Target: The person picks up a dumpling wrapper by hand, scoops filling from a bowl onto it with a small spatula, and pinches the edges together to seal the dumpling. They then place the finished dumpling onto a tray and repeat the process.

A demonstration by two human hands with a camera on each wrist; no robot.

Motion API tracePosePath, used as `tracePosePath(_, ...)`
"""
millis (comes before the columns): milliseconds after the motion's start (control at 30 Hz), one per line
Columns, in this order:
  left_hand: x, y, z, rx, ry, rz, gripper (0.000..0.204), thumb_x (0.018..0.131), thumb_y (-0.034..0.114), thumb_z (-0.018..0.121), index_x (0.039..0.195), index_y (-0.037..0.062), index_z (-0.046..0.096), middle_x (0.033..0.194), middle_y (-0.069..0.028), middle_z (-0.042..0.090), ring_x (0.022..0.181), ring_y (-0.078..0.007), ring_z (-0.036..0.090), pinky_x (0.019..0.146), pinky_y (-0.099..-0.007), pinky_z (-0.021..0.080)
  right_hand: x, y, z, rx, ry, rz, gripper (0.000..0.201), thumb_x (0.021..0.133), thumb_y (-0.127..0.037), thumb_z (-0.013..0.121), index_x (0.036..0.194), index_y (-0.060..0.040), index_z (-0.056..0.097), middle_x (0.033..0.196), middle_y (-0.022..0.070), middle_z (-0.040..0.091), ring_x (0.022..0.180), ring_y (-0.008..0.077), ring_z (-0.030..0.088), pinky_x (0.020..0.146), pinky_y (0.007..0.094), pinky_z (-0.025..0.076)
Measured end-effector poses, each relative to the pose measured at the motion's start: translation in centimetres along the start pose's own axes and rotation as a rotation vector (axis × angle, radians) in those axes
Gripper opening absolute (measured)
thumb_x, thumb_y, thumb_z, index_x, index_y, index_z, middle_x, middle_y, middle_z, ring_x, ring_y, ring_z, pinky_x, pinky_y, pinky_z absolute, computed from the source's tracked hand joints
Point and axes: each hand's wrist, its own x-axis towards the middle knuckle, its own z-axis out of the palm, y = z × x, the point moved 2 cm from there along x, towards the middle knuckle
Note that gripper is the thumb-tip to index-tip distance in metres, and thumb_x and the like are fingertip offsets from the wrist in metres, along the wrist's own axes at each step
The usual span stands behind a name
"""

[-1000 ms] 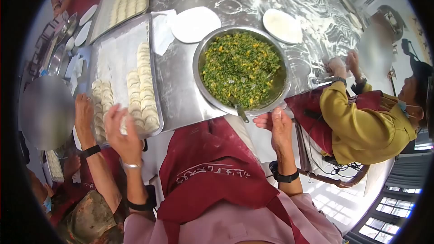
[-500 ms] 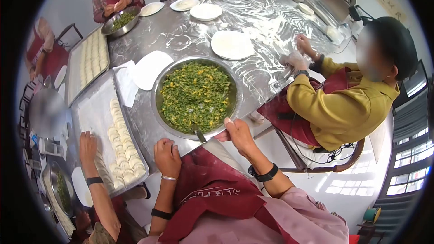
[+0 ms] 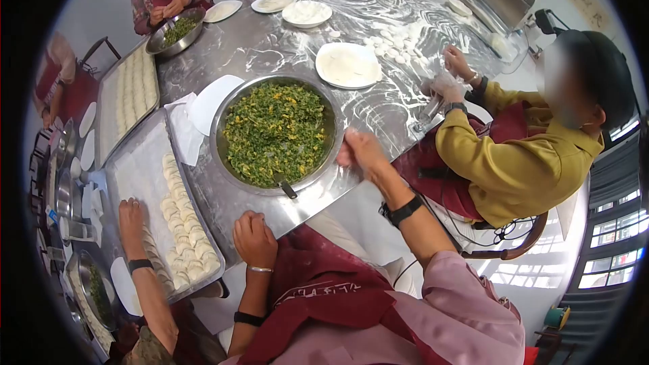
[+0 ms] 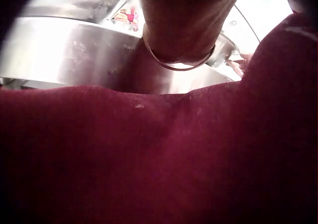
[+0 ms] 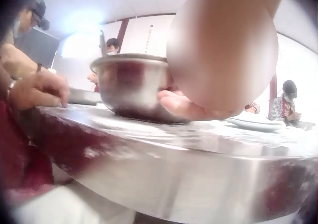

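A steel bowl [image 3: 326,145] of chopped green and yellow filling [image 3: 276,132] stands on the steel table, a dark handle [image 3: 286,186] leaning over its near rim. My right hand [image 3: 365,152] is at the bowl's right side; in the right wrist view its fingers [image 5: 181,104] lie against or close beside the bowl wall [image 5: 134,87]. My left hand [image 3: 255,238], loosely curled and holding nothing, rests at the table's near edge, between bowl and dumpling tray [image 3: 218,257]. The right wrist view also shows it [image 5: 39,90]. The left wrist view shows mostly apron [image 4: 149,149].
Rows of dumplings [image 3: 186,230] fill part of the tray, where another person's hand [image 3: 130,220] rests. A white plate [image 3: 206,105] and paper lie left of the bowl; a floured plate [image 3: 348,65] stands behind it. A person in yellow [image 3: 493,155] works at the right.
The bowl has slid left and away from the near table edge, with my right hand moving onto the table beside it. My left hand has moved from over the dumpling tray to the table edge.
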Motion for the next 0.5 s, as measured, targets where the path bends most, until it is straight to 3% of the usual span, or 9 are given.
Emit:
tracePosePath(167, 0.3, 0.1, 0.0, 0.018, -0.003, 0.011, 0.018, 0.078, 0.002, 0.059, 0.096, 0.0040, 0.060, 0.101, -0.0141, 0.059, 0.089, -0.0345, 0.057, 0.077, -0.0454, 0.044, 7.2, -1.4, -2.4, 0.117, 0.297, -0.070, 0.024, 0.097, -0.018, 0.060, 0.083, 0.0011, 0.062, 0.079, 0.0121, 0.068, 0.060, 0.0171, 0.066, 0.057, 0.0295, 0.059)
tracePosePath(267, 0.0, -0.1, 0.1, 0.007, -0.014, -0.012, 0.015, 0.079, 0.003, 0.058, 0.094, 0.0032, 0.061, 0.101, -0.0157, 0.059, 0.092, -0.0363, 0.056, 0.079, -0.0465, 0.044, 10.3, -2.8, -2.7, 0.000, 0.361, -0.135, 0.021, 0.096, -0.012, 0.060, 0.079, 0.0008, 0.061, 0.075, 0.0111, 0.068, 0.056, 0.0163, 0.064, 0.050, 0.0287, 0.055)
tracePosePath(367, -0.1, -0.4, 0.8, -0.010, 0.000, -0.018, 0.014, 0.079, 0.004, 0.058, 0.092, 0.0027, 0.061, 0.101, -0.0166, 0.059, 0.092, -0.0371, 0.056, 0.079, -0.0475, 0.044, 13.1, -5.4, -2.9, -0.396, 0.400, -0.375, 0.027, 0.094, -0.015, 0.061, 0.072, 0.0015, 0.064, 0.072, 0.0115, 0.069, 0.053, 0.0134, 0.063, 0.045, 0.0303, 0.049)
tracePosePath(400, -0.2, -0.4, 0.8, -0.013, 0.002, -0.016, 0.014, 0.079, 0.004, 0.058, 0.092, 0.0026, 0.061, 0.101, -0.0166, 0.059, 0.091, -0.0372, 0.056, 0.079, -0.0477, 0.044, 14.1, -6.4, -3.3, -0.536, 0.431, -0.404, 0.023, 0.089, -0.016, 0.062, 0.074, 0.0006, 0.067, 0.074, 0.0134, 0.071, 0.059, 0.0197, 0.067, 0.055, 0.0367, 0.052)
tracePosePath(500, -0.2, -0.4, 0.9, -0.005, -0.007, -0.013, 0.014, 0.080, 0.004, 0.058, 0.093, 0.0024, 0.062, 0.101, -0.0169, 0.059, 0.091, -0.0372, 0.057, 0.079, -0.0479, 0.044, 17.4, -9.5, -5.4, -0.958, 0.518, -0.703, 0.017, 0.086, -0.017, 0.063, 0.080, -0.0025, 0.070, 0.080, 0.0188, 0.070, 0.072, 0.0320, 0.069, 0.068, 0.0430, 0.054)
